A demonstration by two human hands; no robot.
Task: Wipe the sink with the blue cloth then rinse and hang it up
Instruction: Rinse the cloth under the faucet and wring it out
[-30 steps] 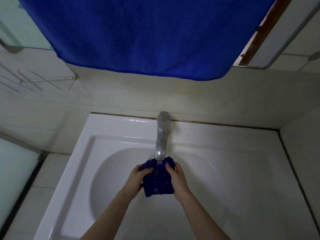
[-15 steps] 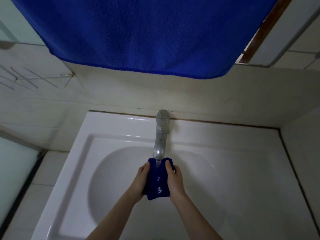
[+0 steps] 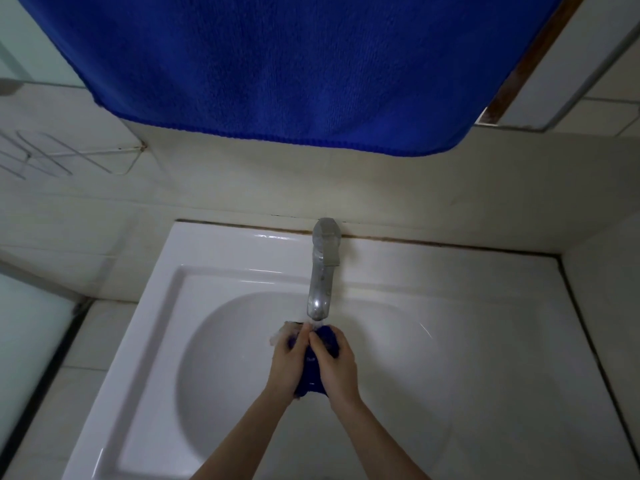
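Dim, bluish, even light. Thin glare streaks mark the rim of the glossy white ceramic sink (image 3: pixel 221 237). Wide-angle distortion bends the edges; water below the grey metal tap (image 3: pixel 323 271) smears into blur.

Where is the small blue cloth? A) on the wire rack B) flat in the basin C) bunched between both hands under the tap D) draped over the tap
C: the left hand and right hand grip the small dark blue cloth under the grey metal tap.

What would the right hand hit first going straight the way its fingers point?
Probably the faucet spout: the right hand, gripping the blue cloth, points at its tip just ahead. Depth unclear.
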